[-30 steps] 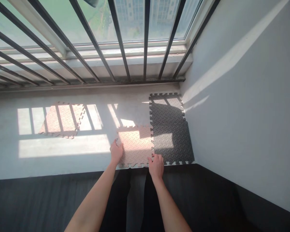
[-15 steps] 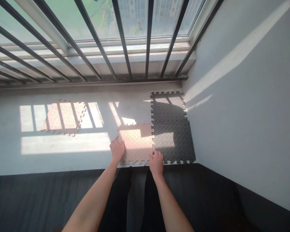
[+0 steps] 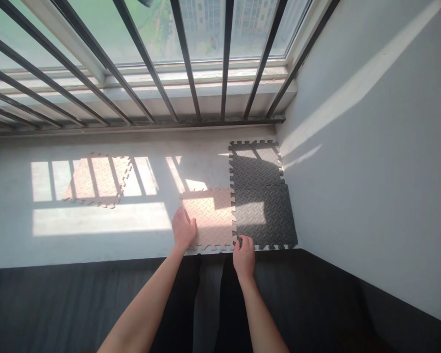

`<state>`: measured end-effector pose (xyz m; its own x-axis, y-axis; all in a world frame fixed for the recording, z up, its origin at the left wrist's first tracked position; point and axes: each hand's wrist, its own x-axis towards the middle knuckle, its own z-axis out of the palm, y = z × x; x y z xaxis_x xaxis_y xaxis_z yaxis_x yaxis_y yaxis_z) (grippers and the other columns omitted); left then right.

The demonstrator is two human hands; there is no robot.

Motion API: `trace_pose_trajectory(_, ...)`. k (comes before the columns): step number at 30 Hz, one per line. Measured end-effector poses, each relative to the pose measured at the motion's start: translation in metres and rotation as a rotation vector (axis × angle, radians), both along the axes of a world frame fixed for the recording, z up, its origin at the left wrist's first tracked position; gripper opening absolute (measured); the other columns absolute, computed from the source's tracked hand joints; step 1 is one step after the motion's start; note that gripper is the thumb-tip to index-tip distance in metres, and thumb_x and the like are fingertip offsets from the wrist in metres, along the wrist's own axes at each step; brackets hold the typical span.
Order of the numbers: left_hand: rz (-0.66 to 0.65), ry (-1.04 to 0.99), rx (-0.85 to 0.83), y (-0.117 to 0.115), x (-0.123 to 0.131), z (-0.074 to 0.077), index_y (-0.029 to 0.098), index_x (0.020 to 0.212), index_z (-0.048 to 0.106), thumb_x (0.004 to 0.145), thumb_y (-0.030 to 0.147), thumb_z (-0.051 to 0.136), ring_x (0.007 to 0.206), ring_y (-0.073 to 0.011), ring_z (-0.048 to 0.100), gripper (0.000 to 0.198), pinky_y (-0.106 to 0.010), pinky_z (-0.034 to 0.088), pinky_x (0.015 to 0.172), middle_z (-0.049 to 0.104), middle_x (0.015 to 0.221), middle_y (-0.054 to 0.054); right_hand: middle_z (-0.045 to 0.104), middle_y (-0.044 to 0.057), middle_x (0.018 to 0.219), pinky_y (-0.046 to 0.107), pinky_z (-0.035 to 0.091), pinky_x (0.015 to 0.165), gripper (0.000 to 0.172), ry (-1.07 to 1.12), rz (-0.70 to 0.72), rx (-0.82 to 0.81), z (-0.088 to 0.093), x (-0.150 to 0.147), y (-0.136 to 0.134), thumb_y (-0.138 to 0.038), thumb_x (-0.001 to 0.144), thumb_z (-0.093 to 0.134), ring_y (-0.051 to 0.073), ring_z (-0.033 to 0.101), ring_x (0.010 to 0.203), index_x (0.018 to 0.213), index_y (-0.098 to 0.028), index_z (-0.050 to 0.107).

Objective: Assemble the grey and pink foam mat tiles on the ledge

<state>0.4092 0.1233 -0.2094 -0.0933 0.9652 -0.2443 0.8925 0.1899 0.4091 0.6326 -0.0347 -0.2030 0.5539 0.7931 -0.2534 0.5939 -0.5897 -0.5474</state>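
A pink interlocking foam tile (image 3: 211, 215) lies on the white ledge against the left side of a dark grey foam tile (image 3: 270, 215). My left hand (image 3: 184, 228) rests on the pink tile's left edge, fingers flat and thumb apart. At the near end of the seam between the two tiles, my right hand (image 3: 244, 254) pinches the dark tile's near left corner; its fingertips partly hide that corner. Behind it, a second dark grey foam tile (image 3: 255, 166) joins along the far edge. A loose pink foam tile (image 3: 99, 180) lies askew farther left.
Dark metal railing bars (image 3: 187, 63) stand along the far side of the ledge (image 3: 106, 247), before a window. A white wall (image 3: 371, 171) borders the tiles on the right. The ledge drops at its near edge to a dark floor (image 3: 77, 304).
Both hands have shifted slightly right; the right one has also come a little nearer, its fingers now at the dark tile's corner. The tiles look unmoved.
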Motion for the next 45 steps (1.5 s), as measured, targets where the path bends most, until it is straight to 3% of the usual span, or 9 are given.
trace_pose_trajectory(6,-0.656,-0.101,-0.056,-0.040,0.048,0.008,0.017,0.166,0.044,0.099,0.023,0.057,0.170,-0.0369,0.026,0.069,-0.058,0.025,0.138,0.039,0.177,-0.019,0.070,0.023,0.144,0.049,0.045,0.122,0.048,-0.081,0.077,-0.023,0.002,-0.007,-0.055,-0.026,0.107,0.040,0.034,0.059,0.140,0.137,-0.009,0.073)
trace_pose_trajectory(9,-0.850,-0.081,-0.081,-0.053,0.076,0.008,0.021,0.171,0.038,0.100,0.025,0.058,0.172,-0.0362,0.019,0.074,-0.059,0.020,0.139,0.030,0.183,-0.015,0.062,0.019,0.161,0.051,0.040,0.129,0.054,-0.101,0.185,-0.077,-0.003,-0.014,-0.069,-0.020,0.106,0.038,0.033,0.048,0.157,0.148,-0.010,0.069)
trace_pose_trajectory(12,-0.947,-0.071,-0.067,-0.054,0.095,0.004,0.020,0.174,0.031,0.099,0.030,0.062,0.173,-0.0365,0.014,0.082,-0.059,0.017,0.140,0.026,0.184,-0.014,0.052,0.016,0.172,0.052,0.036,0.134,0.060,-0.115,0.268,-0.125,-0.007,-0.013,-0.069,-0.014,0.105,0.036,0.033,0.037,0.166,0.158,-0.010,0.062)
trace_pose_trajectory(18,-0.988,-0.059,-0.100,-0.045,0.103,-0.005,0.020,0.175,0.029,0.097,0.036,0.070,0.173,-0.0372,0.017,0.090,-0.059,0.018,0.140,0.027,0.183,-0.017,0.039,0.005,0.180,0.051,0.029,0.138,0.079,-0.086,0.433,-0.190,-0.004,-0.004,-0.051,0.002,0.095,0.032,0.030,0.026,0.171,0.170,-0.019,0.047)
trace_pose_trajectory(23,-0.957,-0.050,-0.120,-0.045,0.107,-0.013,0.022,0.175,0.029,0.095,0.034,0.074,0.173,-0.0355,0.019,0.092,-0.059,0.021,0.139,0.031,0.182,-0.017,0.040,0.001,0.179,0.061,0.021,0.139,0.084,-0.063,0.433,-0.273,0.000,-0.007,-0.040,0.004,0.091,0.030,0.034,0.024,0.172,0.170,-0.020,0.046)
trace_pose_trajectory(30,-0.936,-0.020,-0.158,-0.045,0.112,-0.016,0.019,0.174,0.032,0.094,0.035,0.076,0.172,-0.0369,0.022,0.093,-0.060,0.024,0.138,0.031,0.182,-0.018,0.040,0.004,0.179,0.058,0.023,0.139,0.085,-0.036,0.372,-0.321,0.006,-0.017,-0.030,0.003,0.090,0.031,0.033,0.024,0.172,0.171,-0.017,0.045)
trace_pose_trajectory(34,-0.937,-0.066,-0.154,-0.041,0.113,-0.009,0.016,0.173,0.036,0.100,0.030,0.062,0.172,-0.0349,0.024,0.079,-0.057,0.024,0.139,0.032,0.181,-0.019,0.036,0.008,0.180,0.057,0.022,0.140,0.085,-0.043,0.384,-0.314,0.007,-0.021,-0.025,0.002,0.088,0.034,0.032,0.026,0.171,0.171,-0.014,0.044)
trace_pose_trajectory(39,-0.848,-0.063,-0.117,-0.021,0.139,0.000,0.015,0.174,0.035,0.102,0.025,0.051,0.172,-0.0305,0.024,0.074,-0.051,0.021,0.140,0.038,0.178,-0.019,0.033,0.015,0.181,0.054,0.023,0.139,0.079,-0.040,0.485,-0.311,0.008,-0.016,-0.018,0.000,0.091,0.034,0.030,0.030,0.170,0.170,-0.007,0.044)
trace_pose_trajectory(45,-0.792,-0.099,-0.178,-0.008,0.158,-0.007,0.019,0.172,0.043,0.101,0.027,0.060,0.170,-0.0339,0.029,0.074,-0.052,0.023,0.140,0.044,0.176,-0.017,0.033,0.015,0.181,0.057,0.021,0.139,0.076,-0.057,0.532,-0.346,0.008,-0.013,-0.018,-0.003,0.094,0.035,0.033,0.029,0.170,0.168,-0.008,0.047)
